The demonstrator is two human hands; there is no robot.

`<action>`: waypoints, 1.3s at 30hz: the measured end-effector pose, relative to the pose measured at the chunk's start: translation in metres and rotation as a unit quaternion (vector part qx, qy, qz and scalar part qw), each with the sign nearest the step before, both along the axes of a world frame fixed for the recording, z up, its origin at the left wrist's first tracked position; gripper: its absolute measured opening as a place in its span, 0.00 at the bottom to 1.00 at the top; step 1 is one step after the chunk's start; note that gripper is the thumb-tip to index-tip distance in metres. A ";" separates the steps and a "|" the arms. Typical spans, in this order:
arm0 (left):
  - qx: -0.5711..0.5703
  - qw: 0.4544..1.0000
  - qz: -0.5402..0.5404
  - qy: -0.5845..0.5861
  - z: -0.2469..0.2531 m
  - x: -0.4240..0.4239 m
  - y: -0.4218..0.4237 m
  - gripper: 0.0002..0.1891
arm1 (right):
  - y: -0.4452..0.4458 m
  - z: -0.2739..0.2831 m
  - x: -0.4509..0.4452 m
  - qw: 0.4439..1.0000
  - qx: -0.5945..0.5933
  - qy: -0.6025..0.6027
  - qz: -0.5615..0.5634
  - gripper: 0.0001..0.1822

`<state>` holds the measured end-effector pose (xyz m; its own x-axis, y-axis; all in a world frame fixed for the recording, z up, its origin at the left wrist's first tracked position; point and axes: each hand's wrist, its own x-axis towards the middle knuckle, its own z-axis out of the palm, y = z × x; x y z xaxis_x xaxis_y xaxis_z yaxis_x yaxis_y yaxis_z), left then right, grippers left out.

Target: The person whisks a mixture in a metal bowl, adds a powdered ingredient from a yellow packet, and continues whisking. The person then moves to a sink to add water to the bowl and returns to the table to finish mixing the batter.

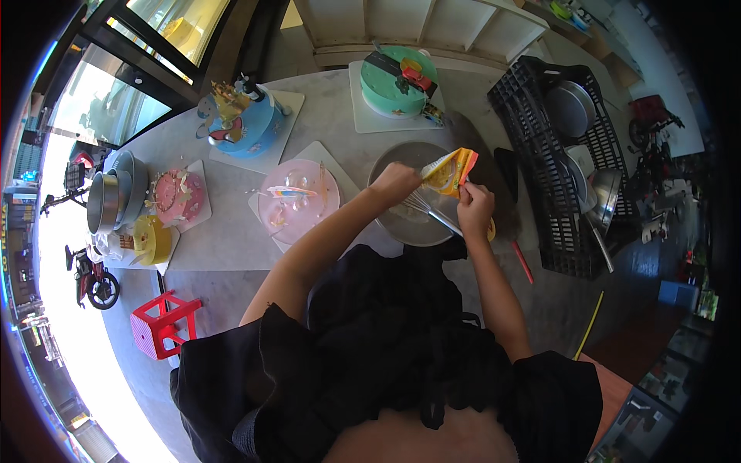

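Observation:
Both my hands grip a yellow and orange plastic packet [446, 173] above a wide metal mixing bowl [379, 165]. My left hand [397, 184] pinches the packet's left end. At its lower right corner, my right hand [476, 209] closes on the edge. A wire whisk [440, 219] leans in the bowl, its handle passing by my right hand. Some pale matter [408, 213] lies at the bottom of the bowl; what it is I cannot tell. Part of the bowl's inside is hidden by my hands and the packet.
On the table [226, 243] stand a pink cake [272, 217], a blue cake [255, 136], a green cake [376, 95], a smaller pink cake [179, 197] and a yellow cake [153, 240]. Nested pans [103, 202] are at left. A black plastic crate [527, 173] holds metalware at right.

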<state>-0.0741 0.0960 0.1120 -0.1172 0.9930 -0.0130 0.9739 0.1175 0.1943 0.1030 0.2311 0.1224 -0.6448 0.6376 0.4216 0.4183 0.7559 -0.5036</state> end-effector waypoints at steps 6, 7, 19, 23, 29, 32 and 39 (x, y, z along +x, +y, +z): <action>0.029 0.996 0.073 -0.042 -0.007 -0.010 -0.012 0.04 | 0.004 0.010 0.003 0.996 -0.051 0.051 -0.048 0.04; 0.027 0.997 0.059 -0.041 -0.003 -0.003 -0.006 0.04 | -0.006 0.001 -0.004 0.998 -0.040 0.036 -0.037 0.04; 0.028 0.993 0.100 -0.049 -0.010 -0.021 -0.019 0.06 | 0.023 0.042 -0.005 0.981 -0.190 0.034 0.037 0.07; 0.058 0.994 0.055 -0.072 -0.010 -0.022 -0.015 0.06 | 0.030 0.034 -0.014 0.932 -0.314 0.000 0.182 0.07; 0.095 0.983 0.081 -0.137 0.002 -0.008 -0.012 0.09 | 0.032 0.039 -0.028 0.967 0.031 -0.095 0.233 0.06; 0.180 0.961 0.080 -0.196 0.013 0.002 -0.010 0.11 | 0.018 0.048 -0.034 0.963 0.036 -0.092 0.252 0.05; 0.099 0.991 0.026 -0.089 -0.008 -0.006 -0.002 0.16 | 0.007 0.033 -0.037 0.953 -0.002 -0.052 0.297 0.08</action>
